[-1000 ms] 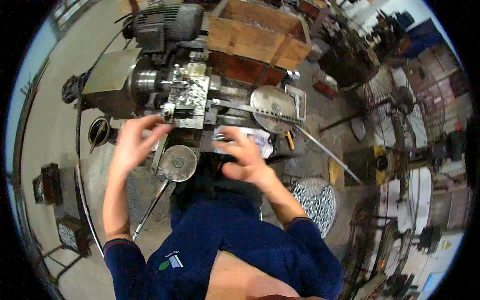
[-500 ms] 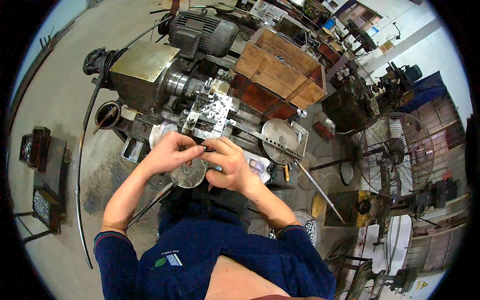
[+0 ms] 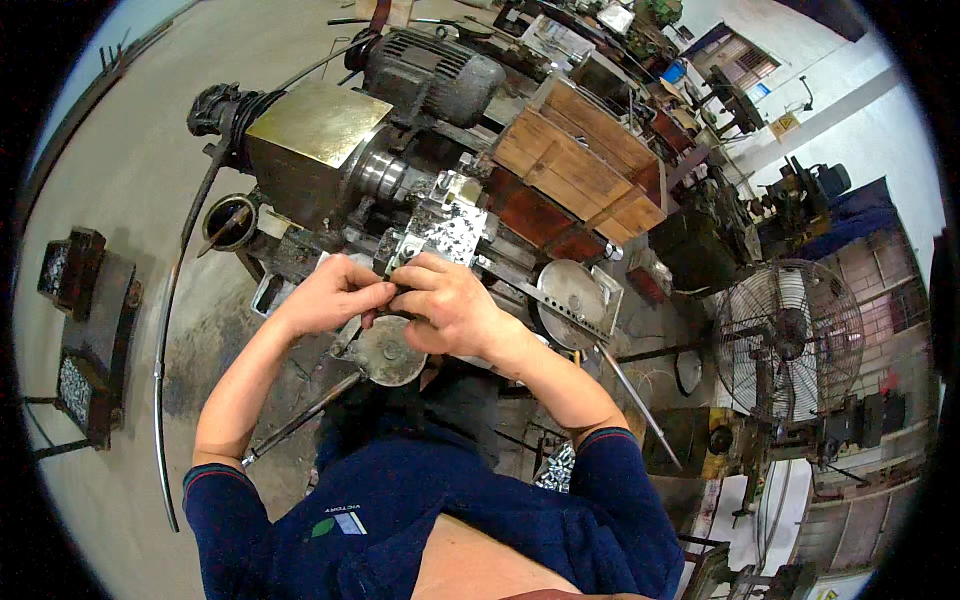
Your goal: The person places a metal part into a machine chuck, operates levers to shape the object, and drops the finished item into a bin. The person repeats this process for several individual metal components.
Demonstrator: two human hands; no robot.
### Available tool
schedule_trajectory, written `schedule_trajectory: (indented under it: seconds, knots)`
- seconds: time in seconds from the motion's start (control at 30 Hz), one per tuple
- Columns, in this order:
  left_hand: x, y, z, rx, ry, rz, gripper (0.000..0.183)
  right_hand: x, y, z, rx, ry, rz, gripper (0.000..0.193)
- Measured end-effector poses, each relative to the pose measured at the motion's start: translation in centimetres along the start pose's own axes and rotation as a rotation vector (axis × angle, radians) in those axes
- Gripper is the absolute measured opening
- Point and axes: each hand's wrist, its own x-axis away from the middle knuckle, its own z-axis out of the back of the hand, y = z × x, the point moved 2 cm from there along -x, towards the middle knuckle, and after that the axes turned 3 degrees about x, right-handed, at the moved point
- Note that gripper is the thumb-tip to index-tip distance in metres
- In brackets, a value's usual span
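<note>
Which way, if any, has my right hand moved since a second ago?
Yes, leftward: your right hand was right of the round metal disc and now overlaps its edge.

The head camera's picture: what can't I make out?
In the head view:
Anything between left hand and right hand: hidden by both.
Wooden crate's floor: hidden by its near wall.
Silver parts: partly hidden by right sleeve.
Pieces in lower far-left box: too small.

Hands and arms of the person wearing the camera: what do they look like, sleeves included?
The left hand and right hand are ungloved, with bare forearms. The sleeves are short, dark navy cloth, ending near the elbows, edged with thin trim in red and green. No cables or markings are visible on either arm.
</note>
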Motion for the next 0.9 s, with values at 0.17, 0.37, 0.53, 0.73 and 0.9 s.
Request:
schedule_trajectory:
  seconds: [0.17,0.37,0.53,0.73,0.9]
  knots:
    - [2.2,-0.6,4.3,-0.395,0.015,-0.114,0.032,-1.4,3.7,-0.4,0.082,-0.028,-0.081,0.032]
    - [12.0,-0.6,13.1,-0.941,0.632,0.205,0.028,-5.8,12.3,-2.9,0.620,-0.265,-0.336,0.027]
    - [24.4,-7.7,17.0,-1.087,0.938,0.255,0.032,-7.1,15.0,-6.1,0.593,-0.342,-0.391,0.027]
    - [27.2,-11.8,14.8,-0.617,0.848,0.474,0.031,-5.4,16.2,-7.0,0.417,-0.158,-0.318,0.026]
    - [23.8,-13.9,13.5,-0.714,0.924,0.566,0.031,-5.1,15.8,-6.7,0.449,-0.086,-0.271,0.021]
